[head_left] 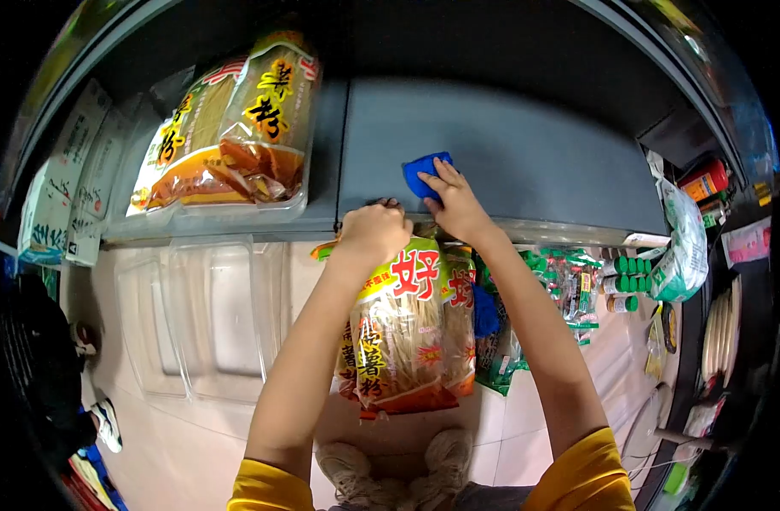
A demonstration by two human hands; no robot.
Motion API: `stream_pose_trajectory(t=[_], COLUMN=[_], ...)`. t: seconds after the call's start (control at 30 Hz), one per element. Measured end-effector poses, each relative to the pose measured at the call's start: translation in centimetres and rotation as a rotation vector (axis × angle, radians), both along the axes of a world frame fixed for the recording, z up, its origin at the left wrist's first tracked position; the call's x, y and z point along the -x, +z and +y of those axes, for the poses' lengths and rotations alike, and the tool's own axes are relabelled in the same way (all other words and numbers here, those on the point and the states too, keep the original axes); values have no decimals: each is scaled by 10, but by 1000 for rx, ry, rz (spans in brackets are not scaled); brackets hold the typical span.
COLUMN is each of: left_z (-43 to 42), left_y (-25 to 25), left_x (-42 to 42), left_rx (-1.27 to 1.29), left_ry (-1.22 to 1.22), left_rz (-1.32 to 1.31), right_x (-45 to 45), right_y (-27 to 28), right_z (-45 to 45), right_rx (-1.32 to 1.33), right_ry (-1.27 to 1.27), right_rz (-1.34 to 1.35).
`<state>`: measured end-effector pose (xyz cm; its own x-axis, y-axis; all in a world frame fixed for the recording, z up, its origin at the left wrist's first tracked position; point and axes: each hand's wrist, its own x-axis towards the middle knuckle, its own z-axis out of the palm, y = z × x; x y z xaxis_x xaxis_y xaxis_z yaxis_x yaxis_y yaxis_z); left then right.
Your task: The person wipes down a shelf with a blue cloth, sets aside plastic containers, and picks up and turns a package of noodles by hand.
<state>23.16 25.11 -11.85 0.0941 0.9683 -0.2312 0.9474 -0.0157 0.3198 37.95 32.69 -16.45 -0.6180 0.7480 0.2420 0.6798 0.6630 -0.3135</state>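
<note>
My right hand [454, 198] presses a folded blue cloth [424, 175] onto the grey shelf [535, 153], fingers closed over it. To its left, my left hand [374, 232] is curled into a fist at the shelf's front edge. What those fingers grip is hidden; something dark shows just above the knuckles. Directly below this hand are clear bags of dried noodles [400, 328] with red and black lettering, their tops partly covered by it. Similar noodle bags [266, 119] stand in a clear plastic bin [298, 203] on the shelf's left part.
Clear plastic bins [219, 315] rest on the floor at left. White boxes [62, 187] line the left side. Right of the noodles lie green packets [569, 281] and green-capped jars [624, 284]. My shoes [445, 456] are below; another person's shoe [107, 426] is at left.
</note>
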Motion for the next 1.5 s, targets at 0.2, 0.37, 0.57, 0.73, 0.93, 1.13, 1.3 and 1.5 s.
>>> stream_pose_trajectory(t=[0.2,0.37,0.57,0.73,0.93,1.13,1.3,1.5], left_z=[1,-8,-8,-8,-6,-4,-4,-6], left_y=[4,-5,5,-8,-16,-37,-14,-12], left_x=[0,1,0,-3,-9,-13,-8,-6], left_rx=[54,-91,15,-136,-237,-367,-160,-162], left_ry=[15,53,59,170,155,190,176,176], left_rz=[-44,-141,-201,-255,-191,-214,-269,-320], right_x=[5,46,97,115,90,-25,22,115], right_y=[12,4,-2,-10,-17,-30,-8,-15], right_z=[13,33,67,103,154,205,167,137], right_rx=[205,135,67,10,-13,125,194,82], right_ry=[116,212,369,339,48,-312,-398,5], right_rz=[29,63,50,38,77,31,115,124])
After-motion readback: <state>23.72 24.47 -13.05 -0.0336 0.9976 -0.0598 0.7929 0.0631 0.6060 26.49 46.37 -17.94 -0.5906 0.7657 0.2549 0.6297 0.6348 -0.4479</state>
